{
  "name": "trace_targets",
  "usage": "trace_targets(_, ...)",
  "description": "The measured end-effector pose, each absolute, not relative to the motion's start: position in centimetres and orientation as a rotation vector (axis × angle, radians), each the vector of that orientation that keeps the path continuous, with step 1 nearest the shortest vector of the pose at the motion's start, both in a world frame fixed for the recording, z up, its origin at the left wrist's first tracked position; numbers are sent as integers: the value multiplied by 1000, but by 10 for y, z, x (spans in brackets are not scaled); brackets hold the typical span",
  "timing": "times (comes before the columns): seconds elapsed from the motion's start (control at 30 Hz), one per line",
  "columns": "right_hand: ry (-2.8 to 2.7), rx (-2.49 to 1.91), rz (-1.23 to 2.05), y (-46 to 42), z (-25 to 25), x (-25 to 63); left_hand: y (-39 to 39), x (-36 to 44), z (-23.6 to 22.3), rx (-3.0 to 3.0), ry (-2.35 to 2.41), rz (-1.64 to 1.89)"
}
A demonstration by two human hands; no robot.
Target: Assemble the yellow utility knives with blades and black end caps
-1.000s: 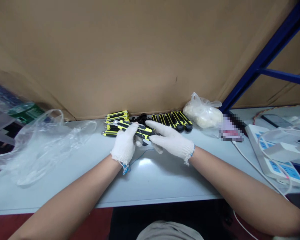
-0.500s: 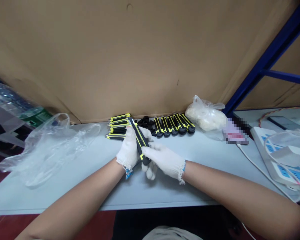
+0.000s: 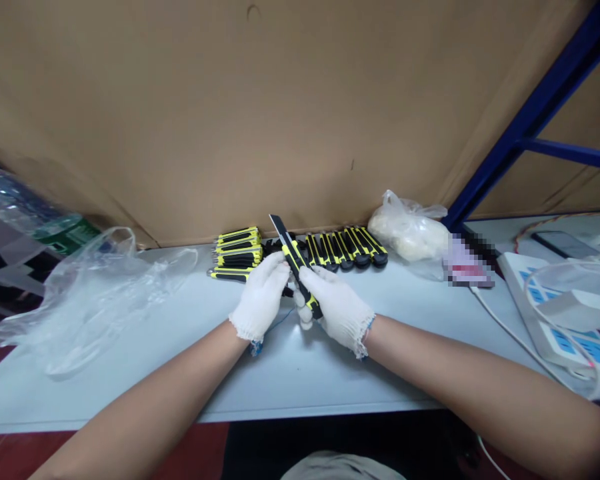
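Both my hands wear white knit gloves and meet over the grey table (image 3: 130,373). My right hand (image 3: 337,308) is wrapped round the handle of a yellow and black utility knife (image 3: 296,261) that points up and away, its dark blade end out. My left hand (image 3: 261,298) is closed with its fingertips against the knife's middle. Behind my left hand lies a stack of like knives (image 3: 236,252). A row of several more knives (image 3: 347,245) lies behind my right hand against the cardboard wall.
Crumpled clear plastic bag (image 3: 85,293) lies at the left. A white filled bag (image 3: 413,230) sits at the back right, beside a blurred pink item (image 3: 467,267). A white power strip (image 3: 560,320) with cables and a phone (image 3: 563,245) are at far right. Blue rack frame (image 3: 530,113) rises behind.
The knife has been turned from lying flat across both hands to pointing up and away. My right hand has shifted to grip its handle end, and both hands moved slightly back.
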State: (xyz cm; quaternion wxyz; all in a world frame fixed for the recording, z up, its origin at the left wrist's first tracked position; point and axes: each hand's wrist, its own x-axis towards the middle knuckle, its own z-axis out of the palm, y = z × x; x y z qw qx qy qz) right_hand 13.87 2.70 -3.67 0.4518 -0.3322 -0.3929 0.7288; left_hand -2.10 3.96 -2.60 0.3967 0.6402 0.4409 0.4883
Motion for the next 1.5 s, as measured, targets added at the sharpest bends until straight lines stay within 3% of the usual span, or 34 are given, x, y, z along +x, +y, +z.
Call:
trace_targets(0.17,-984,-697,1870,34,-37,140,35,-17,-26,1517,1051,1160)
trace_targets(0.37,-1120,-768,1692,33,-30,143,35,-15,-25,1486,970,1093)
trace_targets(0.73,-1017,-756,1787,39,-30,146,34,-19,-21,1709,1060,1078)
trace_targets(1.0,-1027,-892,1632,37,-31,145,35,-19,-16,2003,1163,988)
trace_targets(1.5,-803,-919,2008,49,-22,154,28,-16,-3,2203,1132,922)
